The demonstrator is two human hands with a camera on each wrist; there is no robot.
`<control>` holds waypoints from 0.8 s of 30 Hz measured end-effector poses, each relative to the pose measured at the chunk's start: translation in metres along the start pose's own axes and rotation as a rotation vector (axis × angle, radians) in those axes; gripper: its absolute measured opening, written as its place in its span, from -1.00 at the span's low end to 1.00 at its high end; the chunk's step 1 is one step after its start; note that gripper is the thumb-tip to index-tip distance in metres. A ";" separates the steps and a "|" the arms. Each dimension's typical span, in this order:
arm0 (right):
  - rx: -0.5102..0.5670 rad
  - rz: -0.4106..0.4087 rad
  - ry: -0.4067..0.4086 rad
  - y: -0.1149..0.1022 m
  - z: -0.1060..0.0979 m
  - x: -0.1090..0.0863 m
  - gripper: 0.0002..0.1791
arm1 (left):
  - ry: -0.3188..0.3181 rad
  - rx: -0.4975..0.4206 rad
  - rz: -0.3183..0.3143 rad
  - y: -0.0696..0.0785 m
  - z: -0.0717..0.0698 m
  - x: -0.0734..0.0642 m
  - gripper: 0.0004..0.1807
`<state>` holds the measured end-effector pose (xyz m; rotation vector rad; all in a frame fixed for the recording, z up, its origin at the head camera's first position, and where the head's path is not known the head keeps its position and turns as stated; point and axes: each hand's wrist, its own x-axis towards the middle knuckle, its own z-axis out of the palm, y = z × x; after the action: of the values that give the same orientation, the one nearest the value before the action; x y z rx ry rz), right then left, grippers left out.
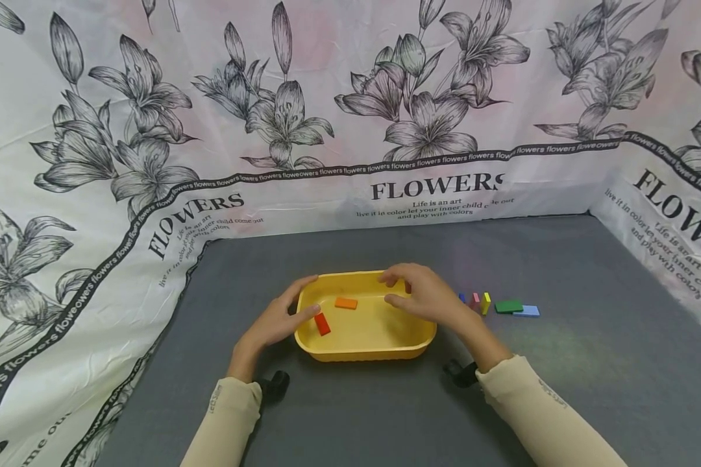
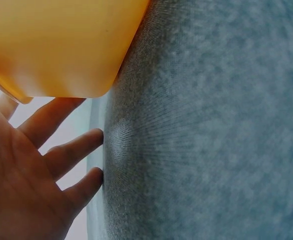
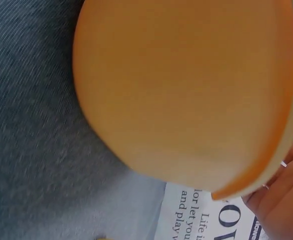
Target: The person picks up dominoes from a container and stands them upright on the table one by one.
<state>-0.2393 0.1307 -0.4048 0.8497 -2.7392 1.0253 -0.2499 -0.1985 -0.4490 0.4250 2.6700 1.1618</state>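
Observation:
A shallow yellow plastic tray (image 1: 365,353) stands between my hands. Inside it are a red block (image 1: 322,323) and an orange block (image 1: 346,303), both toward its left end. My left hand (image 1: 277,318) is spread at the tray's left end, thumb over the rim. The left wrist view shows its fingers (image 2: 74,152) extended beside the tray wall, two tips down at the table surface. Over the tray's right end is my right hand (image 1: 426,295), fingers loosely bent above the inside, thumb and forefinger apart with nothing between them. In the right wrist view the rim partly hides that hand.
Right of the tray, partly behind the right wrist, lie a pink block (image 1: 476,300), a yellow block (image 1: 486,303), a green block (image 1: 508,307), a light blue block (image 1: 527,311) and a barely visible blue piece (image 1: 461,298). Flower-printed cloth (image 1: 304,201) borders the dark grey table (image 1: 362,415).

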 end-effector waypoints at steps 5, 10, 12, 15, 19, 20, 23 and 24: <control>0.018 0.022 -0.023 -0.002 0.002 0.001 -0.63 | -0.003 0.005 -0.001 0.000 0.000 -0.001 -0.27; 0.030 0.023 0.030 0.005 -0.004 -0.006 -0.62 | -0.001 0.000 -0.005 0.001 -0.001 -0.001 -0.27; 0.026 0.024 0.065 0.011 -0.010 -0.011 -0.63 | -0.002 -0.002 -0.006 0.002 0.000 -0.001 -0.28; 0.027 0.036 0.115 0.020 -0.023 -0.021 -0.65 | 0.000 -0.001 -0.008 0.002 0.000 -0.001 -0.27; 0.033 0.057 0.183 0.032 -0.041 -0.037 -0.67 | 0.001 0.003 -0.012 0.002 0.000 0.000 -0.27; 0.026 0.059 0.202 0.035 -0.046 -0.041 -0.68 | 0.001 0.003 -0.012 0.002 0.000 0.000 -0.27; -0.007 0.069 0.260 0.043 -0.060 -0.053 -0.69 | 0.001 0.006 -0.015 0.001 0.000 0.000 -0.27; -0.021 0.073 0.278 0.046 -0.064 -0.056 -0.70 | 0.001 0.008 -0.016 0.001 0.000 0.000 -0.26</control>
<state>-0.2228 0.2258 -0.3977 0.5588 -2.5564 1.0373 -0.2500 -0.1975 -0.4480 0.4034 2.6748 1.1482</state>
